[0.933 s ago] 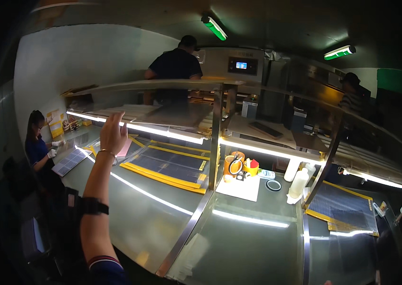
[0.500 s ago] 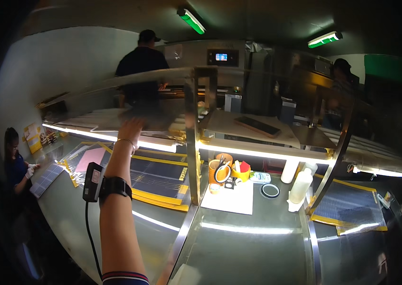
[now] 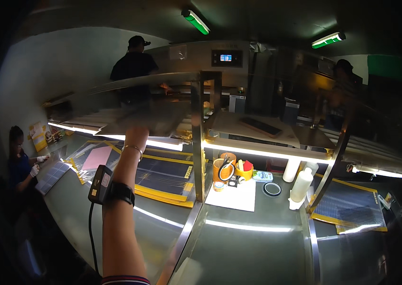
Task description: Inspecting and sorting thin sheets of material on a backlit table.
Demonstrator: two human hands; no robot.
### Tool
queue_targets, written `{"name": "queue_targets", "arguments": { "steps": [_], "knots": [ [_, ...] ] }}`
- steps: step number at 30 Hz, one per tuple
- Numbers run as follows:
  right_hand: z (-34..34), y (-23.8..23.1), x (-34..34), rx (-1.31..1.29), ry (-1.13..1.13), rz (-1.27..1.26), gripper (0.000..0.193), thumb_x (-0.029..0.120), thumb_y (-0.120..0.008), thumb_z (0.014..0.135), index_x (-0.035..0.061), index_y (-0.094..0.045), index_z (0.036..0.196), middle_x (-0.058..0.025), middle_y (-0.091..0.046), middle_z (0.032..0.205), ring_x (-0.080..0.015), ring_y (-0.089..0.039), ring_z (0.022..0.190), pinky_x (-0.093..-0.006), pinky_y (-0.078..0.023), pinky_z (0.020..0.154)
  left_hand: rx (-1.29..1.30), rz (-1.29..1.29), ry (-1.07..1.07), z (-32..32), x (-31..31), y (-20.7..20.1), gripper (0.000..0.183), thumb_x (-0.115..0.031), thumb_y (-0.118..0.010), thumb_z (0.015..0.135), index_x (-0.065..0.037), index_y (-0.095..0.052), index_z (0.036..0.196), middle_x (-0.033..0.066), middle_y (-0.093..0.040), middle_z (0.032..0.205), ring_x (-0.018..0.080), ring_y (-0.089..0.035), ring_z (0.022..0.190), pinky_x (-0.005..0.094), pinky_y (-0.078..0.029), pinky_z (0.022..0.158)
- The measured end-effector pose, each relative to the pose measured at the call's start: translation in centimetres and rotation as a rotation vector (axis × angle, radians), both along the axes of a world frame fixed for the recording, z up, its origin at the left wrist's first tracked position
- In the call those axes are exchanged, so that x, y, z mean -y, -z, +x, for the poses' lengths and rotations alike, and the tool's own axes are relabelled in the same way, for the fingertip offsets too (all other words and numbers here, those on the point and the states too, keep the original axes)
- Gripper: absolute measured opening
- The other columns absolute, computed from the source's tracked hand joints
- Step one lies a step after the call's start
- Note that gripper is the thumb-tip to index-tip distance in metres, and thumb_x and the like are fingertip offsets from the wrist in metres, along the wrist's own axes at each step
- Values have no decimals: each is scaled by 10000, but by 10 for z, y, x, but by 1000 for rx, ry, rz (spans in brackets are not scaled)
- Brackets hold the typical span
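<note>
My left hand [image 3: 137, 136] reaches up to the raised shelf at the left, a black watch-like band on its wrist. Its fingers are closed at the near edge of a thin dark grey sheet [image 3: 137, 118], partly blurred, whose corner juts past the shelf edge over the light tube. A small black box [image 3: 100, 184] with a cable sits beside the band. Below the forearm lie dark striped sheets [image 3: 163, 175] edged with yellow tape. My right hand is out of view.
Metal posts [image 3: 197, 142] and lit tubes [image 3: 267, 149] frame the shelf. A phone [image 3: 260, 126] lies on it. Below stand an orange cup [image 3: 221, 171], a white sheet [image 3: 231, 198], a black ring [image 3: 272, 189] and a bottle [image 3: 300, 186]. A gloved co-worker [image 3: 19, 164] handles a panel at left.
The dark sheet's corner now juts further over the light tube, with my left hand at its near edge. The co-worker at the left has moved their gloved hands apart.
</note>
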State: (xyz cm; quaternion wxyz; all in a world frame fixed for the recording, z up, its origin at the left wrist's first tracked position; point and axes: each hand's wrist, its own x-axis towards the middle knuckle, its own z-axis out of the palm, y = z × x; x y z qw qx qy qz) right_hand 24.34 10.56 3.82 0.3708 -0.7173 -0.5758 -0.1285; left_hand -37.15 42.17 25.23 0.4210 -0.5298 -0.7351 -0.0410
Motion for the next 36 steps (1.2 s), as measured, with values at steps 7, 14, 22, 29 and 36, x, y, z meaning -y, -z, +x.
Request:
{"name": "queue_targets", "arguments": {
  "steps": [7, 14, 22, 29, 36],
  "knots": [
    [12, 12, 5, -92, -80, 56, 149, 59, -549, 794, 52, -600, 934, -132, -593, 941, -306, -561, 892, -373, -456, 779, 15, 193, 265, 37, 145, 17, 224, 13, -576, 641, -50, -572, 856, 120, -544, 834, 286, -564, 827, 409, -477, 728],
    [22, 14, 14, -55, -183, 49, 166, 38, -532, 788, 55, -596, 940, -128, -590, 950, -307, -553, 902, -374, -448, 796, 86, -106, 626, 46, 277, 102, 599, -10, -538, 625, -44, -480, 1220, 122, -464, 1269, 288, -421, 1186, 449, -314, 1019],
    [33, 48, 3, 23, -190, -2, 138, -52, -514, 724, 26, -580, 818, -128, -554, 939, -305, -520, 929, -400, -437, 791, 265, -33, 738, 123, 443, 185, 256, -48, -506, 809, -40, -608, 1043, 108, -602, 1091, 284, -560, 1046, 432, -432, 928],
    [27, 41, 3, 77, -145, 14, 165, -49, -511, 751, 45, -596, 856, -103, -576, 950, -290, -535, 927, -378, -440, 795, 507, -254, 766, 136, 485, 249, 252, -52, -514, 796, -69, -633, 1017, 113, -603, 1092, 283, -562, 1047, 437, -432, 922],
    [27, 56, -3, -186, -308, 292, 79, 26, -568, 791, 63, -598, 854, -97, -595, 879, -264, -567, 813, -344, -465, 702, 906, -206, 706, 101, 474, 285, 282, -22, -548, 773, 31, -599, 1046, 229, -583, 1066, 347, -548, 1024, 410, -409, 915]
  ]
}}
